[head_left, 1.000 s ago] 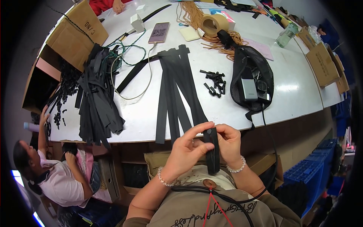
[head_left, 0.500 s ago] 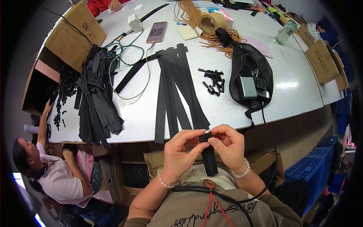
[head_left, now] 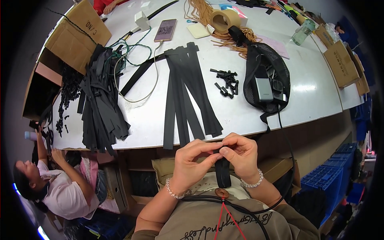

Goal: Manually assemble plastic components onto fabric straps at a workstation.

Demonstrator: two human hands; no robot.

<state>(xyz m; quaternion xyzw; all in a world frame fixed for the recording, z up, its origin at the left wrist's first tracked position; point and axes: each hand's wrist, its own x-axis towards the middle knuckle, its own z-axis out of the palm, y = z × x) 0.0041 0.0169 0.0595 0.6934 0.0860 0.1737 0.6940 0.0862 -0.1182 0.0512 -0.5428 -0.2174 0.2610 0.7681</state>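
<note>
A black fabric strap point(head_left: 223, 173) hangs down from between my fingers in front of my body, just off the table's near edge. My left hand point(head_left: 195, 161) pinches its upper end from one side. My right hand point(head_left: 241, 157) pinches the same end, thumb pressed on top. Fingers hide what lies at the strap's very end. Beyond my hands, several long black straps point(head_left: 182, 96) lie fanned out on the white table point(head_left: 224, 116). To their right rests a small heap of black plastic pieces point(head_left: 227, 83).
A larger pile of black straps point(head_left: 102, 104) droops over the table's left edge beside a cardboard box point(head_left: 78, 36). A phone point(head_left: 165, 30), a tape roll point(head_left: 225, 21) and a black mesh bag point(head_left: 267, 76) lie farther back. A co-worker point(head_left: 60, 188) sits at left.
Both my hands keep pinching the strap, drawn closer together over its end; a pale bit seen there before no longer shows. At left, the co-worker's second hand has risen to the table edge.
</note>
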